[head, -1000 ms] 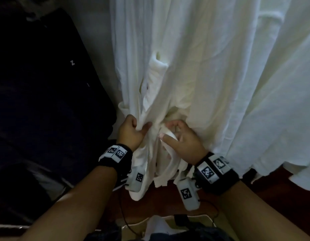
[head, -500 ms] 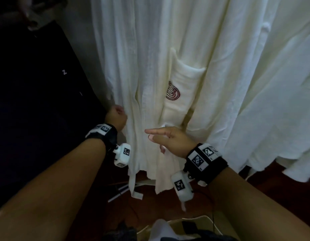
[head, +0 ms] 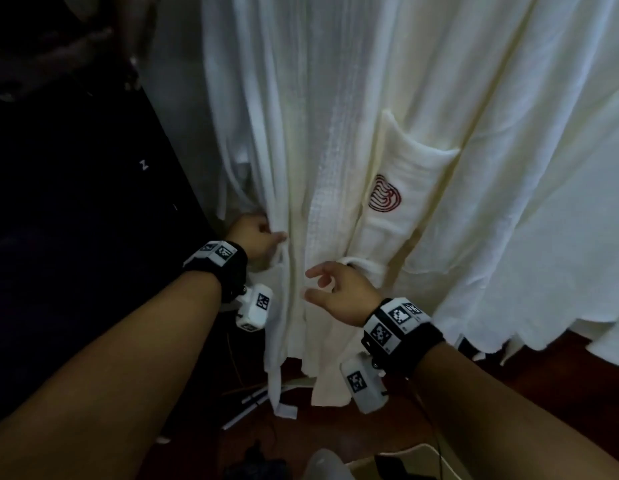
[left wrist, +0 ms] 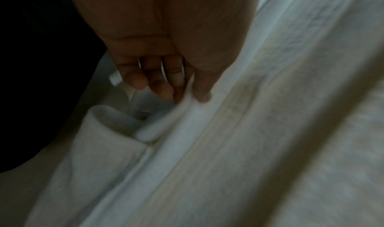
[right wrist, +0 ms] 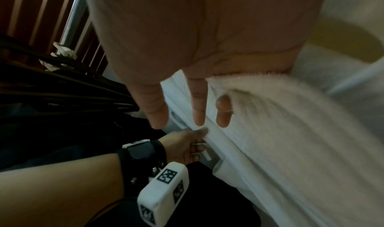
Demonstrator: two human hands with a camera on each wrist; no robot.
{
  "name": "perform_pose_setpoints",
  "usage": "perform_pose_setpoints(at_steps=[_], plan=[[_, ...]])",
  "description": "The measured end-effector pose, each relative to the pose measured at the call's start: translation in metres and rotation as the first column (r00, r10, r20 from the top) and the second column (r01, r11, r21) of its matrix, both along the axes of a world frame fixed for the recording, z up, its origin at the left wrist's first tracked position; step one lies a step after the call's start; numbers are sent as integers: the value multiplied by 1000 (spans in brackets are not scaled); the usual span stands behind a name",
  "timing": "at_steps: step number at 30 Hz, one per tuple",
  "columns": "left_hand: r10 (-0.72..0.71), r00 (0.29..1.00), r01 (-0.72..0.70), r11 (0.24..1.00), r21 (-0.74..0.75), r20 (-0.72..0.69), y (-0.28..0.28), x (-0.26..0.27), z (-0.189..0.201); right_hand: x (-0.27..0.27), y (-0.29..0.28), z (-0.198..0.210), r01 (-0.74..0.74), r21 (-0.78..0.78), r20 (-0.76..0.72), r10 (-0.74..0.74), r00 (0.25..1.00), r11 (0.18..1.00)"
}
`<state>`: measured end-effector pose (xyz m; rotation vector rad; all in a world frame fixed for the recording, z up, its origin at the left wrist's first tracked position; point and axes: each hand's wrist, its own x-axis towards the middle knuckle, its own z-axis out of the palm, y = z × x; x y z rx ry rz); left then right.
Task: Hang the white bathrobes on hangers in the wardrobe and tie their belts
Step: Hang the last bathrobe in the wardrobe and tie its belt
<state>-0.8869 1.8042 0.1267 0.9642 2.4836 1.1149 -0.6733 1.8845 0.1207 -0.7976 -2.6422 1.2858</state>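
Note:
A white bathrobe [head: 336,150] hangs in front of me, with a red emblem on its pocket [head: 384,199]. My left hand [head: 278,237] pinches the robe's left front edge between thumb and fingers; the left wrist view shows the fold of cloth [left wrist: 199,115] caught in my left hand [left wrist: 189,95]. My right hand [head: 315,282] is spread and relaxed in front of the robe's middle, holding nothing I can make out. In the right wrist view its fingers [right wrist: 199,109] lie straight against the cloth. A belt loop [head: 365,268] sticks out just behind that hand. A narrow white strip [head: 277,375] dangles below.
A second white robe [head: 543,202] hangs close on the right. Dark clothing or a dark panel [head: 76,202] fills the left. Below are a brown floor [head: 561,393], thin rods and cables [head: 252,400], and a pale container rim [head: 405,455] near my feet.
Both hands let go of the bunched cloth at the robe's middle, which now hangs flat. My left hand moved left and took the front edge; my right hand spread its fingers.

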Motion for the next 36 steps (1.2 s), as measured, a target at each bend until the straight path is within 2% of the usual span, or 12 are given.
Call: perform_pose_setpoints(at_steps=[3, 7, 9, 13, 16, 20, 22, 26, 28, 31, 34, 36], plan=[[-134, 989, 133, 991, 33, 60, -12, 19, 8, -22, -9, 0, 15, 93, 87, -24, 996, 996], [-351, 918, 356, 934, 3, 187, -35, 35, 17, -45, -23, -1, 31, 288, 32, -43, 999, 957], [-298, 935, 295, 955, 43, 192, -48, 25, 12, -47, -24, 0, 40, 296, 71, -64, 995, 954], [94, 995, -92, 995, -30, 46, -65, 5, -9, -36, -16, -1, 118, 147, 60, -128, 990, 982], [-78, 980, 92, 993, -70, 185, -59, 12, -27, -25, -14, 1, 119, 101, 44, -124, 991, 988], [-166, 893, 106, 981, 162, 419, -38, 31, -32, -8, -15, 5, 69, 132, 85, -81, 993, 989], [-137, 905, 86, 986, 143, 404, -32, 30, -34, -1, -13, 3, 92, 169, 78, -106, 991, 981], [-80, 937, 118, 989, -94, 341, -36, 16, -63, 8, -11, 0, 129, 202, 64, -145, 987, 971], [-127, 913, 162, 985, -59, 389, -39, 15, -82, 10, -15, 1, 92, 202, 59, -106, 993, 975], [-170, 875, 179, 984, 22, 453, -55, 47, -65, 8, -19, 0, 90, 205, 42, -100, 994, 975], [15, 876, -46, 998, 53, 481, -64, 53, -59, 7, -10, -5, 137, 249, 67, -158, 985, 959], [122, 793, -303, 929, 213, 596, -72, 48, -50, 7, -4, -5, 146, 305, 89, -181, 979, 941]])
